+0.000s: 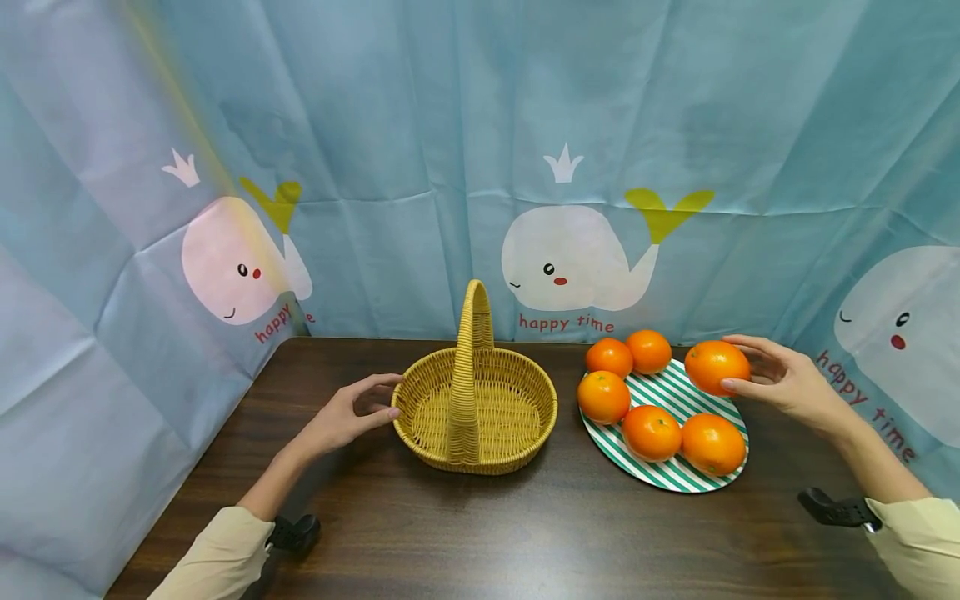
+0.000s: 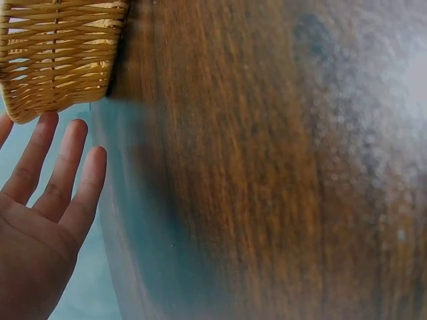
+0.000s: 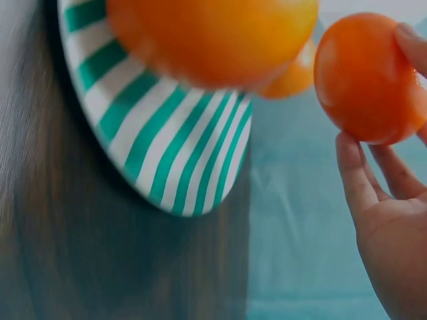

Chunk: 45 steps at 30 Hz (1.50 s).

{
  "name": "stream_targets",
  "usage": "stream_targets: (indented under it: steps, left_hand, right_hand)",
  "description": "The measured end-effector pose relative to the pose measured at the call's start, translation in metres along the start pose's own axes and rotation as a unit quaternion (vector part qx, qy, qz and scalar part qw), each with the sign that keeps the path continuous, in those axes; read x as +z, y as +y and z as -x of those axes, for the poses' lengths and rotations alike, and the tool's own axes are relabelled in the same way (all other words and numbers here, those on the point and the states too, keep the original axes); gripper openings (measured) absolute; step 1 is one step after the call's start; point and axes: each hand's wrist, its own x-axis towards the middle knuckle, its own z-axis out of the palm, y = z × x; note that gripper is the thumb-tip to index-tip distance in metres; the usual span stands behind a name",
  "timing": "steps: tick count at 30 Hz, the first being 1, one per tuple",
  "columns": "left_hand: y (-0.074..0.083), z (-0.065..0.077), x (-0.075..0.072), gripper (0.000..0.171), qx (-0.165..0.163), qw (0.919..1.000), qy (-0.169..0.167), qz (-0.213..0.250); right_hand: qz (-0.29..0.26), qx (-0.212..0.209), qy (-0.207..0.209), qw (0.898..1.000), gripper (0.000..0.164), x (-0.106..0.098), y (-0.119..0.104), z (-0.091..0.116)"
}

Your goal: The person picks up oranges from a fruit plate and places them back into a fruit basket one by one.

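A woven yellow basket [image 1: 517, 400] with a tall arched handle stands on the table. At its left rim is my left hand [image 1: 348, 418], thumb and fingertips right at the wicker. The left wrist view shows the fingers [image 2: 67, 157] extended and spread beside the basket [image 2: 60, 60]. My right hand [image 1: 802, 392] grips an orange [image 1: 716, 367] between thumb and fingers, over the right back part of a green-and-white striped plate [image 1: 648, 387]. In the right wrist view, this orange [image 3: 363, 80] is held above the plate's surface level, apart from the other fruit.
Several more oranges [image 1: 651, 433] lie on the striped plate, along its left and front sides. The dark wooden table [image 1: 480, 533] ends at a blue curtain [image 1: 375, 250] printed with whales, which hangs behind and at both sides.
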Motion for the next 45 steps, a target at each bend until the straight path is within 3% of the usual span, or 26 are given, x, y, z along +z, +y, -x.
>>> stream_targets:
  steps: [17,27,45]
  left_hand:
    - [0.002,0.0,0.001,0.055,-0.007,1.0,0.004,-0.005]
    - [-0.001,0.001,0.001,0.054,-0.012,0.9996,0.006,-0.023]
    - [0.0,0.002,0.002,0.054,-0.01,0.9993,0.012,-0.035]
  right_hand:
    - [-0.048,-0.033,-0.043,0.997,0.061,0.04,-0.044,-0.025]
    - [-0.086,-0.077,-0.078,0.99,0.063,0.062,-0.057,-0.034]
    - [-0.127,-0.098,-0.138,0.977,0.063,0.111,-0.082,-0.053]
